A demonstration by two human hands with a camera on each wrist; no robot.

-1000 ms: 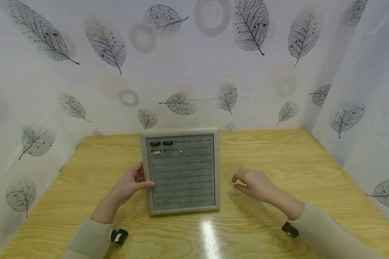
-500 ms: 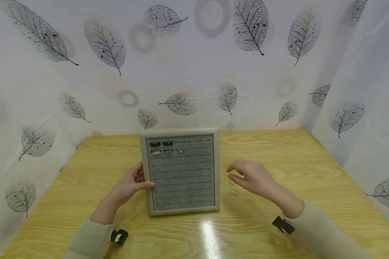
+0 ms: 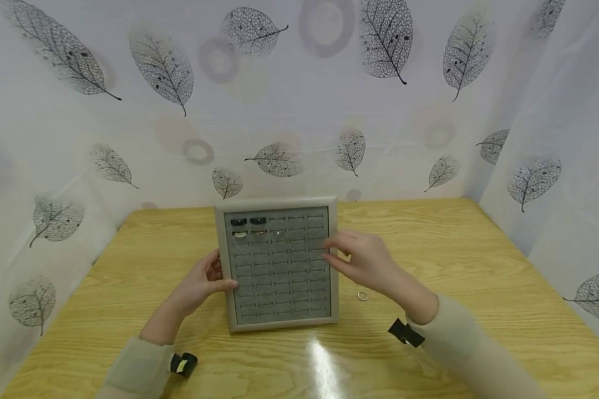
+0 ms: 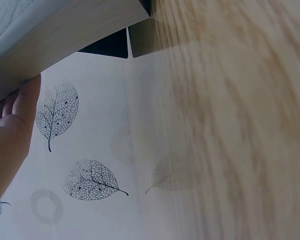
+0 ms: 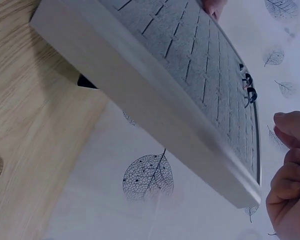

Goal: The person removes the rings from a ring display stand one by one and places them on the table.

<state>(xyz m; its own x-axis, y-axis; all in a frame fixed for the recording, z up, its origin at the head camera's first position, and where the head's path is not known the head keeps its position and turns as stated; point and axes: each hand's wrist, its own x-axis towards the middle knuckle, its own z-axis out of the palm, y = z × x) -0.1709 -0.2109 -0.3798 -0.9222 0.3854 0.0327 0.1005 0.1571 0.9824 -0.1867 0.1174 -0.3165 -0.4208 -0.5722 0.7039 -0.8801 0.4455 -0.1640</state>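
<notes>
My left hand [image 3: 202,282] grips the left edge of a ring display board [image 3: 282,263], its thumb over the front of the frame. The board stands tilted, with grey slotted padding in a pale frame. Several rings [image 3: 249,221] sit in its top two rows at the left. My right hand [image 3: 366,257] is at the board's right edge, thumb and index finger bent in a pinch; the ring between them is too small to make out. A loose ring [image 3: 362,296] lies on the table to the right of the board.
The wooden table [image 3: 155,244] extends around the board. A leaf-printed white curtain [image 3: 299,100] hangs at the back and sides. A dark support [image 4: 110,44] shows behind the board in the left wrist view.
My right hand has risen from beside the loose rings and moved left to the board's right edge. One of the two loose rings no longer shows. My left hand and the board stay still.
</notes>
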